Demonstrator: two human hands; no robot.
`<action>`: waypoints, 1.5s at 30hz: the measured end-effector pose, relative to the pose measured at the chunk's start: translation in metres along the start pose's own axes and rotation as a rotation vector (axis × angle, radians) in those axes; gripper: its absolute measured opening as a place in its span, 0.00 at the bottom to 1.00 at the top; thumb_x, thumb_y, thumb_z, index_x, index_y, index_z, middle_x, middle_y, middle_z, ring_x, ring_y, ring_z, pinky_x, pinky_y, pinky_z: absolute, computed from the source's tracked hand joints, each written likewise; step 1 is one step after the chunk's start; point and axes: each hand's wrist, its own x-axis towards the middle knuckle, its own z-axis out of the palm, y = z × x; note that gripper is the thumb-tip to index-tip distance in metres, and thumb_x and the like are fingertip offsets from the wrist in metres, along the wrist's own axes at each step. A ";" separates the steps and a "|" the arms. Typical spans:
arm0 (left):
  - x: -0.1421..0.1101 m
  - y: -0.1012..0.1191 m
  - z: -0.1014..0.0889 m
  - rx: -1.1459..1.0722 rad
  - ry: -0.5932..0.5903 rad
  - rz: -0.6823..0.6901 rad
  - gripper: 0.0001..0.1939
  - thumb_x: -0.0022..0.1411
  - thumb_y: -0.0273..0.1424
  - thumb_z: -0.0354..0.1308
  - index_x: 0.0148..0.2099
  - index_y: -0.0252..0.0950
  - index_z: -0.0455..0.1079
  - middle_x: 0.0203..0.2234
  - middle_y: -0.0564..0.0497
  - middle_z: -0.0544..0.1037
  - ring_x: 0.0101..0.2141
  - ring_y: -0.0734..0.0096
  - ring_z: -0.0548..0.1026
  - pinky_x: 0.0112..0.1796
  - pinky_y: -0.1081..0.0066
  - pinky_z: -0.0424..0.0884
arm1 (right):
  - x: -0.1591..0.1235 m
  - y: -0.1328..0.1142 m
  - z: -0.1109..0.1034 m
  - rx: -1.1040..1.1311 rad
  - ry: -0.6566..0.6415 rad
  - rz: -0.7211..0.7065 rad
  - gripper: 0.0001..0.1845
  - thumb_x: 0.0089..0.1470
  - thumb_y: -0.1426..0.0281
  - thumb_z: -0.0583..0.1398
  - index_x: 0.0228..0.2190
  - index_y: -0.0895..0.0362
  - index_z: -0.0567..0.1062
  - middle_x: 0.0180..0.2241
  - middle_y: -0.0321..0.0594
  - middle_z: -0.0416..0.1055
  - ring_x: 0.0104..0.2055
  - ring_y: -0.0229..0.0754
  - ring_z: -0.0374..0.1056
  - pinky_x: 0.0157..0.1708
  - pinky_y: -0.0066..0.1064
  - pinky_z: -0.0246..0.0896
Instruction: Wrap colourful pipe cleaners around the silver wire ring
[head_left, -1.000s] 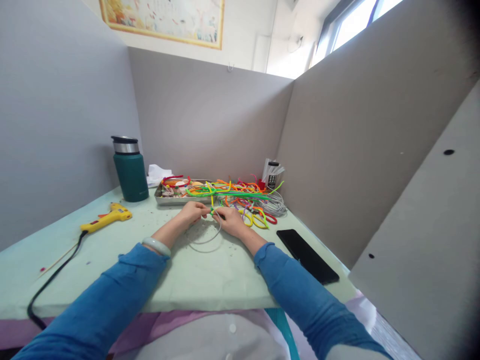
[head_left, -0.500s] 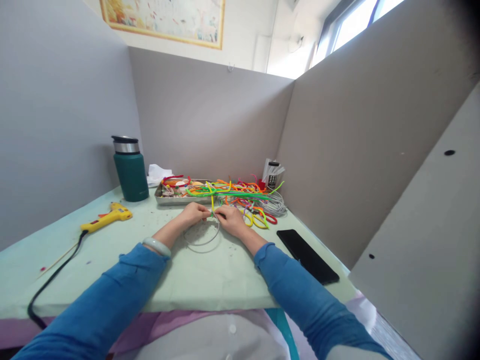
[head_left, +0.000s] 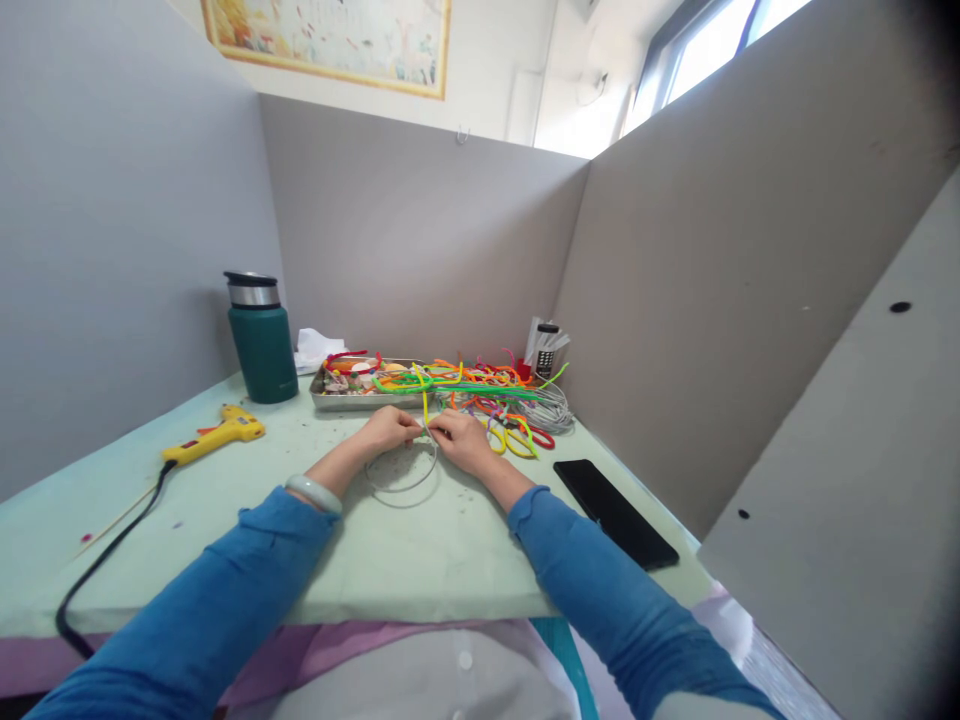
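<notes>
Close together over the middle of the table, both hands pinch at the top of a thin grey wire ring [head_left: 401, 491]. My left hand [head_left: 388, 428] is closed on the ring from the left side. Fingertips of my right hand [head_left: 463, 440] press on it from the right, almost touching the left ones. A yellow pipe cleaner [head_left: 426, 406] rises upright between the fingers, where it meets the ring. Exactly how the two are joined is hidden by the fingertips. Below the hands, the ring hangs just over the pale green tablecloth [head_left: 420, 575].
A metal tray [head_left: 367, 402] of small craft pieces stands behind the hands, beside piled colourful pipe cleaners [head_left: 495, 388]. Yellow-handled scissors [head_left: 517, 442], a black phone [head_left: 616, 513], a yellow glue gun [head_left: 217, 438] and a green bottle [head_left: 262, 345] surround the work area. Grey partitions enclose the table.
The wire ring has tilted and shifted very slightly to the left. My right fingers have changed their pinch a little; both arms stay in place.
</notes>
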 end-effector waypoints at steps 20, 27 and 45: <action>-0.006 0.006 0.000 0.051 -0.080 0.082 0.14 0.48 0.39 0.53 0.22 0.32 0.69 0.11 0.56 0.61 0.16 0.79 0.54 0.19 0.75 0.48 | 0.001 0.001 0.000 0.023 -0.006 0.022 0.08 0.52 0.69 0.55 0.32 0.55 0.75 0.32 0.38 0.68 0.33 0.35 0.63 0.33 0.25 0.53; -0.006 0.009 0.000 0.083 -0.126 0.129 0.12 0.46 0.36 0.53 0.21 0.32 0.69 0.12 0.56 0.61 0.18 0.79 0.55 0.20 0.75 0.48 | 0.001 0.001 0.000 0.046 -0.014 0.044 0.07 0.52 0.71 0.55 0.30 0.56 0.74 0.31 0.38 0.68 0.33 0.36 0.62 0.34 0.26 0.53; -0.006 0.010 0.001 0.098 -0.130 0.151 0.13 0.47 0.37 0.52 0.20 0.32 0.68 0.12 0.57 0.58 0.17 0.79 0.53 0.20 0.75 0.47 | 0.002 0.001 0.002 0.008 -0.001 0.067 0.07 0.51 0.71 0.55 0.28 0.56 0.74 0.29 0.38 0.69 0.32 0.36 0.62 0.32 0.26 0.52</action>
